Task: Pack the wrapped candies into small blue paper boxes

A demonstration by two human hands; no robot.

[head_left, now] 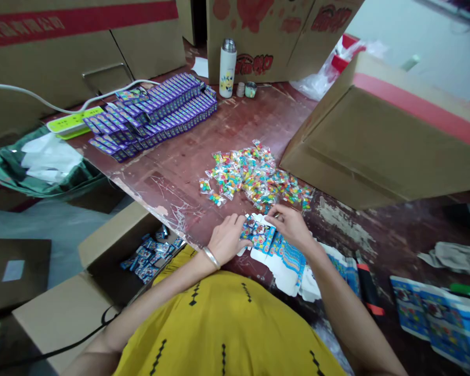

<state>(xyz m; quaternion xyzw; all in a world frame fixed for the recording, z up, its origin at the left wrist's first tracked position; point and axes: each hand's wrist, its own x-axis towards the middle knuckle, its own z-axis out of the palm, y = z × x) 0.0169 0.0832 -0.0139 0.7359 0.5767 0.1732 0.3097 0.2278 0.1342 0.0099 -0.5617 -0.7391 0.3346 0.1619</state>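
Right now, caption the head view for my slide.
Left hand and right hand at blue printed cartons, candy packets heaped beyond.

Counter (258, 117) red-brown, surface scuffed in patches. On it: candy packets (254, 175) heaped mid-surface; blue-and-white cartons (292, 258) overlapping near front edge; purple boxes (172, 115) in rows, far left; white flask (227, 70) upright, back; cardboard box (376, 149), grey cloth (459, 258), right.

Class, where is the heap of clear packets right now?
In the head view, the heap lies mid-picture on the table, just beyond the left hand and right hand, with the large carton to its right.
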